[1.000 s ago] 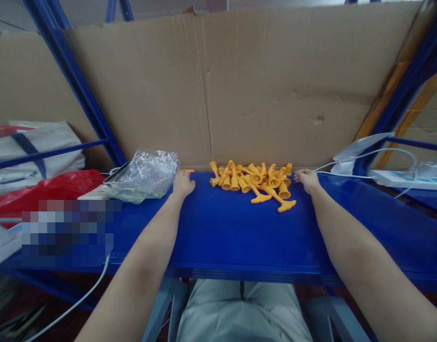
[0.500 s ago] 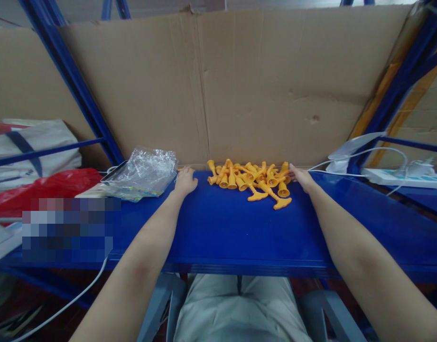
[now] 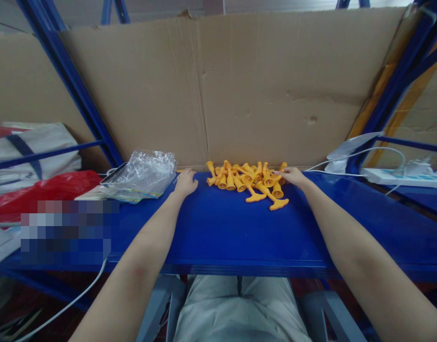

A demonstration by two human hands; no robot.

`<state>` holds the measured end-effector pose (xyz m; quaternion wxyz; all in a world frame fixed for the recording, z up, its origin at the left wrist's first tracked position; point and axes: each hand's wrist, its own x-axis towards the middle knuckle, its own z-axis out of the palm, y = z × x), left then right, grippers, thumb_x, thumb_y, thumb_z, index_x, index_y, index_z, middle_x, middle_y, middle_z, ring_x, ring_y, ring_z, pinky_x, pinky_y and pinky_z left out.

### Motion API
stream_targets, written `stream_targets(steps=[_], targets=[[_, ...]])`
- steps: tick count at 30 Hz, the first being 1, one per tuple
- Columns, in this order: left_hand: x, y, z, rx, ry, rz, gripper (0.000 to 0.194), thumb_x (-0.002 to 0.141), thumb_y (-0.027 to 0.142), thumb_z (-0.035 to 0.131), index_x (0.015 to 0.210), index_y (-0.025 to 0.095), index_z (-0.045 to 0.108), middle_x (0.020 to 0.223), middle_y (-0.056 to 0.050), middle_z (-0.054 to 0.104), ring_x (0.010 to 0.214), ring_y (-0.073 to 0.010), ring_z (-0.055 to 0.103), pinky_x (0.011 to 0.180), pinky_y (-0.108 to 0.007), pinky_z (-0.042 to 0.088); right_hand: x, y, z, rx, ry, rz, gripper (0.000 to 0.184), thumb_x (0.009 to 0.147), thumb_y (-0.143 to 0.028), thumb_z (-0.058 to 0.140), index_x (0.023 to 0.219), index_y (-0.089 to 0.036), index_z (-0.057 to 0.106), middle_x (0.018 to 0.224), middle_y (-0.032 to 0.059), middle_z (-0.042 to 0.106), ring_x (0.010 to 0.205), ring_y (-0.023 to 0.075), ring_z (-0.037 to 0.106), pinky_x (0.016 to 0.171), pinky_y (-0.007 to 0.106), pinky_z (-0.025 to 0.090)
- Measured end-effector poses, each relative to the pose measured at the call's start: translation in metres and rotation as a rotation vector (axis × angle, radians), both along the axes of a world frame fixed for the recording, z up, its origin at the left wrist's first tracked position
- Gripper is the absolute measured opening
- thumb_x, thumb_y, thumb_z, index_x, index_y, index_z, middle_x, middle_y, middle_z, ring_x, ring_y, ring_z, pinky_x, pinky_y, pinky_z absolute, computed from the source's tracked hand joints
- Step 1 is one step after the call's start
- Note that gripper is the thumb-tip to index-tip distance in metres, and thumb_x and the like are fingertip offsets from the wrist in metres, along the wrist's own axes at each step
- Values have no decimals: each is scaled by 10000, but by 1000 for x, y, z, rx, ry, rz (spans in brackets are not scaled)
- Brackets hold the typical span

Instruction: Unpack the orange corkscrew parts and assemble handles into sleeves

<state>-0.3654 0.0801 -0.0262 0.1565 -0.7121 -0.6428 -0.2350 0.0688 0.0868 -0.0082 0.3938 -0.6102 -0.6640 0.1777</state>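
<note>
A pile of yellow-orange plastic pieces (image 3: 239,178) lies against the cardboard at the back of the blue shelf. Many have flared, cup-like ends; two T-shaped handles (image 3: 278,204) stick out toward me. My right hand (image 3: 292,175) reaches in from the right, its stretched fingers touching the pile's right end. Whether a piece sits between those fingers is hard to see. To the left of the pile, my left hand (image 3: 186,183) rests flat with its thumb apart. A thin bit of yellow (image 3: 181,170) shows by its fingertips, too small to name.
A clear plastic bag (image 3: 147,173) lies just left of my left hand. Farther left are a red bag (image 3: 43,192) and a white cloth bag (image 3: 58,135). A white power strip (image 3: 399,177) with cables stands at right. Blue posts (image 3: 79,95) flank the cardboard (image 3: 257,85).
My right hand has moved left, over the right end of the pile, and the pieces there have shifted slightly left. My left hand stays in about the same place.
</note>
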Motion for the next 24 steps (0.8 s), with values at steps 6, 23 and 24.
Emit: stream_targets(steps=[6,23,24], targets=[[1,-2,2,-18,5,-5,458,790,176,471,1198,89,658,1407,-168,581,1346,-275,508,1171,-408,362,-11,-4,10,-9,-96,54,593,631,-755,679,523,-204,489,510,-29,431,538,113,410,518,263,352],[10,-9,15,236,-57,-193,416,788,137,454,1154,126,653,1303,-166,643,1260,-285,566,1129,-479,405,-18,5,23,340,290,-75,419,830,-607,582,682,-224,497,599,-4,527,576,150,509,575,280,420],[14,-11,19,269,-51,-227,425,806,141,449,1189,122,634,1323,-170,630,1272,-285,557,1125,-487,405,-20,5,26,370,327,-62,435,830,-633,574,696,-227,493,605,-7,518,580,149,503,572,280,423]])
